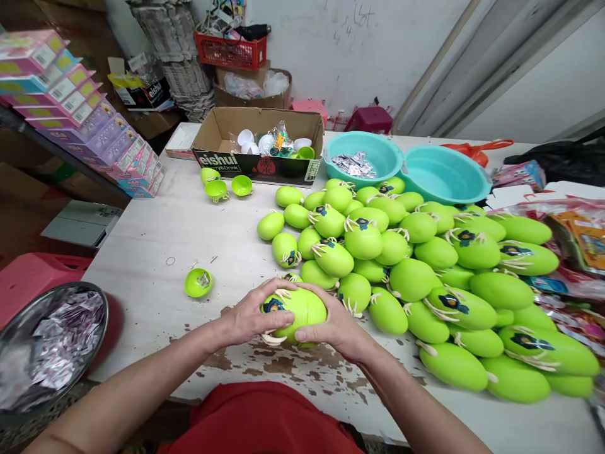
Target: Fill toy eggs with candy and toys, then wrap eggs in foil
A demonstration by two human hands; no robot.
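Observation:
Between my hands is a bright green plastic egg (295, 309) with cream claw shapes and a dark blue patch on its left half. A seam runs around it where the two halves meet. My left hand (253, 312) wraps the patched end, and my right hand (333, 321) grips the plain end; both are closed on it. To the left lies an open green half shell (198, 283) with a small silvery packet inside. Just right of my hands begins a big heap of similar green eggs (411, 277).
Behind stand a cardboard box (259, 167) with white cups and bagged toys, and two turquoise basins (447, 176), one holding small packets. Green half shells (242, 185) lie before the box. Left are stacked toy boxes (89, 120) and a metal bowl (101, 315) of silvery packets.

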